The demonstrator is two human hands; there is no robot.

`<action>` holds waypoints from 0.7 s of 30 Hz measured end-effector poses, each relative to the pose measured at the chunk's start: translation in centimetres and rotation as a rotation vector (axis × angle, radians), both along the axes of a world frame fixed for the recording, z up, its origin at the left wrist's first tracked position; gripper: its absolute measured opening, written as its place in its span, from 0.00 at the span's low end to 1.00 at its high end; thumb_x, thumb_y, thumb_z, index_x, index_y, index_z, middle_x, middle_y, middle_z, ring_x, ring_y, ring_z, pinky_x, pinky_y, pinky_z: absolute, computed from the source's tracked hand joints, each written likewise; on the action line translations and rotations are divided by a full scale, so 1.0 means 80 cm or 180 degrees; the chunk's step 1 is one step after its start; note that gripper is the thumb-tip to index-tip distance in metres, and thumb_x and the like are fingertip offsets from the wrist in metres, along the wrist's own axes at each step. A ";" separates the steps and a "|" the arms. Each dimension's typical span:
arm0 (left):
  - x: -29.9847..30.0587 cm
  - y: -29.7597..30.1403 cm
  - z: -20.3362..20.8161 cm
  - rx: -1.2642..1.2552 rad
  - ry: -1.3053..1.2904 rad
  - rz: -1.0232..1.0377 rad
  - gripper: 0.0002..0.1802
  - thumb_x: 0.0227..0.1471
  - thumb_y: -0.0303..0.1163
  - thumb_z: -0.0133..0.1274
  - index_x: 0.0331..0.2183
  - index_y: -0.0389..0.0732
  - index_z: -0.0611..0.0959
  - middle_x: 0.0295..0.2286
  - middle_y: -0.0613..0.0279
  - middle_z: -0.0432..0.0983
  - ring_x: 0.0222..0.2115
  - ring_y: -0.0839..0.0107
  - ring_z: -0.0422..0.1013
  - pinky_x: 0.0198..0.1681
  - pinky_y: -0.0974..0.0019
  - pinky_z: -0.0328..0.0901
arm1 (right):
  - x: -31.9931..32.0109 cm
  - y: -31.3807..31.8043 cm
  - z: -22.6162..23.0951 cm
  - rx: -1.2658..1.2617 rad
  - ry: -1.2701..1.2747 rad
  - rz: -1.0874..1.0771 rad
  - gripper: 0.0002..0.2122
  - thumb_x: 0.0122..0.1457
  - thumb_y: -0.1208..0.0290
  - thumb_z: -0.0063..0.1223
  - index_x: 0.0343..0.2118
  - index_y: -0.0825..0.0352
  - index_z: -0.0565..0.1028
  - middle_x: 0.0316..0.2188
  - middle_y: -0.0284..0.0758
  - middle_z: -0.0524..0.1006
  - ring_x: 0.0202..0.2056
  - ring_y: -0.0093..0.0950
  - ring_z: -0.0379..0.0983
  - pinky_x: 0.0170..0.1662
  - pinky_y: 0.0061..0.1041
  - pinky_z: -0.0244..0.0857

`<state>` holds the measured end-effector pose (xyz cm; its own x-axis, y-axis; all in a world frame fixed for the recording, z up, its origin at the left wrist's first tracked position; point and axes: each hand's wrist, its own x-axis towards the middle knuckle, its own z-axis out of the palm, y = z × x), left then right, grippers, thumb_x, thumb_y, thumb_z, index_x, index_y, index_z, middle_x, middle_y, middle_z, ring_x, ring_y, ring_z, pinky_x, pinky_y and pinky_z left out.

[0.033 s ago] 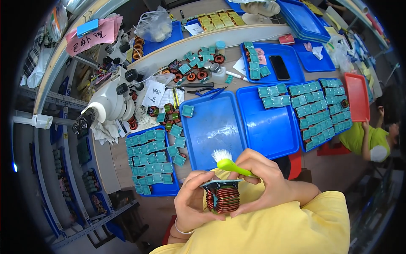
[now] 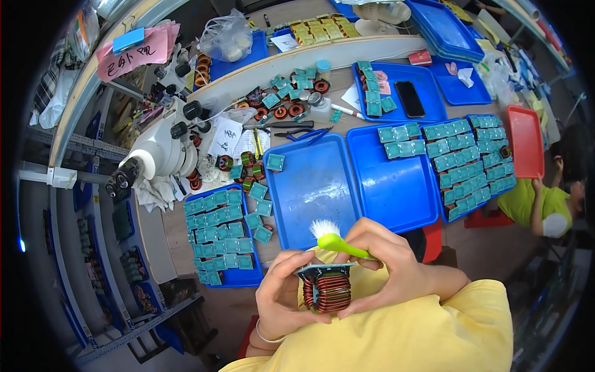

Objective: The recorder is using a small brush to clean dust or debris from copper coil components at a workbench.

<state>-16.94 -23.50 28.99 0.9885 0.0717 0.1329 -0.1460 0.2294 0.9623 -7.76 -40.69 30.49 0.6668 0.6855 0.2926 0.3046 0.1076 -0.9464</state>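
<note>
My left hand (image 2: pixel 282 294) grips a wound inductor coil (image 2: pixel 327 291) by its left side, fingers on top and thumb below. The coil has reddish copper wire and a green circuit board (image 2: pixel 327 268) on its upper end. In my right hand (image 2: pixel 390 266) is a brush (image 2: pixel 341 243) with a bright green handle and white bristles, which point up and left above the board. The right thumb reaches to the lower right of the coil. Just beyond my hands lies a blue tray (image 2: pixel 313 192) with one board-topped coil (image 2: pixel 275 162) in its far left corner.
Blue trays with rows of board-topped coils stand at left (image 2: pixel 218 254) and right (image 2: pixel 458 167). A white microscope (image 2: pixel 155 149) is at the left. Blue-handled pliers (image 2: pixel 317 136), loose coils (image 2: pixel 280 111) and a phone (image 2: pixel 409 99) lie farther back. Another person (image 2: pixel 539 208) holds a red tray (image 2: pixel 525 141).
The red tray held by the person at the right has shifted slightly to the right. My hands, the coil and the brush stay almost exactly where they were.
</note>
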 end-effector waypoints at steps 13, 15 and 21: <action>0.005 0.003 -0.001 0.1626 -0.0298 0.0673 0.35 0.20 0.28 0.69 0.36 0.37 0.70 0.35 0.56 0.66 0.37 0.66 0.65 0.42 0.64 0.62 | 0.018 -0.036 0.025 -0.1186 -0.1133 0.0057 0.12 0.48 0.63 0.56 0.19 0.68 0.73 0.13 0.33 0.69 0.14 0.29 0.67 0.18 0.22 0.59; 0.007 0.005 0.003 0.2160 -0.0619 0.0773 0.32 0.22 0.25 0.67 0.35 0.37 0.70 0.35 0.57 0.66 0.38 0.66 0.65 0.44 0.64 0.61 | 0.026 -0.038 0.010 -0.1508 -0.1141 0.0336 0.11 0.44 0.62 0.58 0.19 0.65 0.73 0.14 0.32 0.71 0.15 0.29 0.68 0.17 0.23 0.59; 0.011 -0.001 -0.014 0.2033 -0.0412 0.1023 0.27 0.23 0.20 0.64 0.33 0.35 0.73 0.35 0.53 0.70 0.37 0.60 0.68 0.40 0.63 0.64 | 0.038 -0.027 0.010 -0.1832 -0.1162 0.0006 0.11 0.46 0.64 0.57 0.16 0.65 0.72 0.13 0.36 0.69 0.15 0.33 0.66 0.17 0.25 0.57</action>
<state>-16.06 -23.57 27.89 0.9052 0.2252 0.3605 -0.2336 -0.4451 0.8645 -4.75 -42.81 31.26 0.5932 0.8004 0.0869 0.6157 -0.3815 -0.6895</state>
